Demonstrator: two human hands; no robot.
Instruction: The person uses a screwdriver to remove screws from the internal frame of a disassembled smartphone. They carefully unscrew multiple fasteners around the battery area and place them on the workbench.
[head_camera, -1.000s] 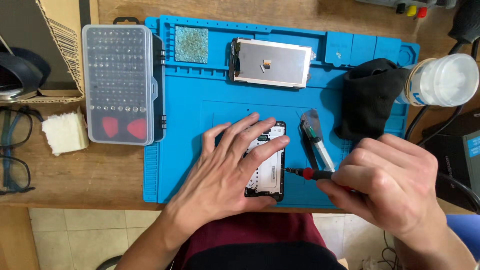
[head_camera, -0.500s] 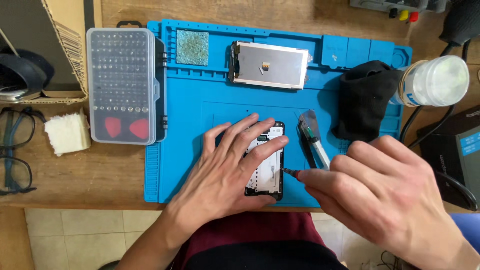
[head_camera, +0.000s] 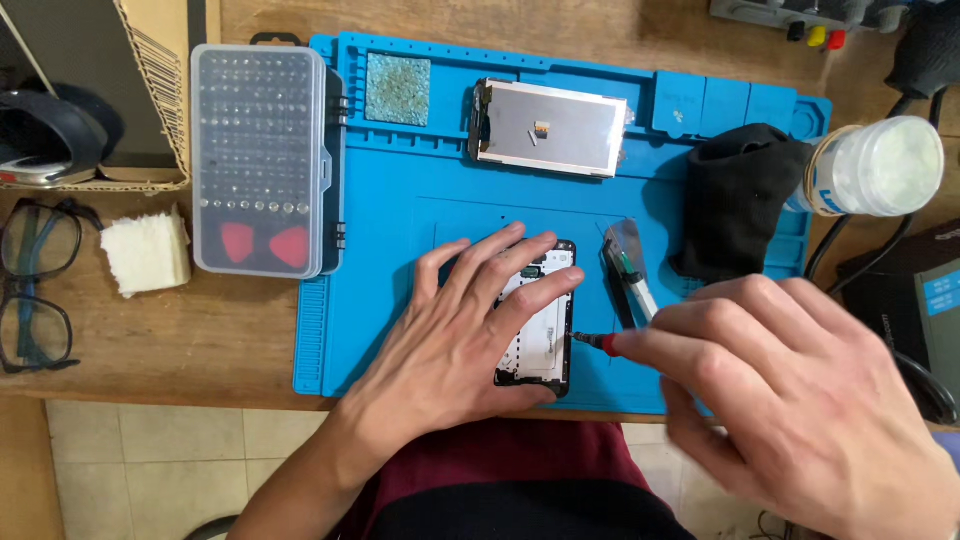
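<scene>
Left hand: the left hand (head_camera: 470, 320) lies flat and spread, palm down, fingers splayed over the opened phone body (head_camera: 540, 315); it presses on it and grips nothing.
Right hand: the right hand (head_camera: 790, 390) is curled, thumb and forefinger pinched shut on a small screwdriver (head_camera: 597, 342) with a red collar.
Screwdriver: it lies nearly level, its tip touching the right long edge of the phone body, just beside the left fingertips.
Phone body: dark frame with pale insides showing, lying lengthwise near the front edge of the blue work mat (head_camera: 390, 250), about midway along it.
Removed screen: a grey screen panel (head_camera: 548, 127) rests near the mat's back edge, well apart from the phone body.
Tweezers: a pair of tweezers (head_camera: 630, 270) lies on the mat just right of the phone body, partly behind the right hand.
Mat's right side: a black cloth (head_camera: 740, 200) sits there, with a white-lidded jar (head_camera: 880, 165) beyond the mat's right edge.
Mat's left edge: a clear bit case (head_camera: 262, 160) overlaps it.
Tabletop, left end: a white sponge (head_camera: 147, 252) and dark glasses (head_camera: 35, 285).
</scene>
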